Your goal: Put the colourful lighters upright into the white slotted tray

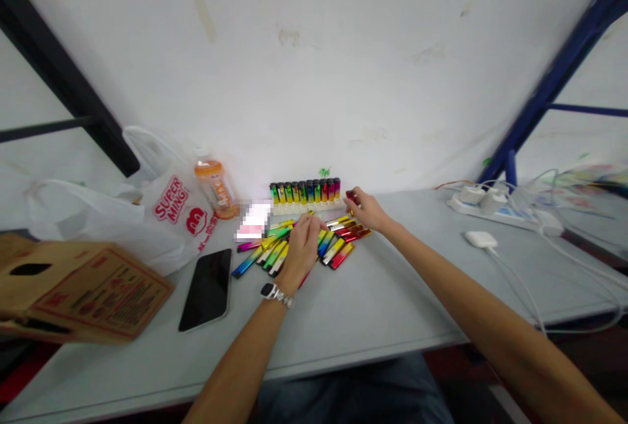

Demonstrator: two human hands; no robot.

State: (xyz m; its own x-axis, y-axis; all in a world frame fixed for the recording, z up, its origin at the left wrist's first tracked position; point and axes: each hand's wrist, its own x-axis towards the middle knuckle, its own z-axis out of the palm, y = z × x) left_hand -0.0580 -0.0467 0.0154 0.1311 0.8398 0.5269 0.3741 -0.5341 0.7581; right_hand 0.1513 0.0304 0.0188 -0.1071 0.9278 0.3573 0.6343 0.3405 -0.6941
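Observation:
My right hand (367,209) pinches a red lighter (349,195), held upright just past the right end of a row of lighters. That row of several upright lighters (304,194), multicoloured with black tops, stands in a white holder (282,210) by the wall. Over the loose lighters lies my left hand (303,244), its fingers drawn together and pointing at the holder; what they grip, if anything, is hidden. Loose lighters (275,257) in blue, green and yellow spread left of this hand, while red and yellow lighters (338,250) lie to its right.
On the left are a cardboard box (98,293), a white plastic bag (167,214), an orange bottle (216,188) and a black phone (207,290). A blurred white item (254,221) lies beside the holder. To the right are a power strip (505,209) and a white charger (481,239) with cables.

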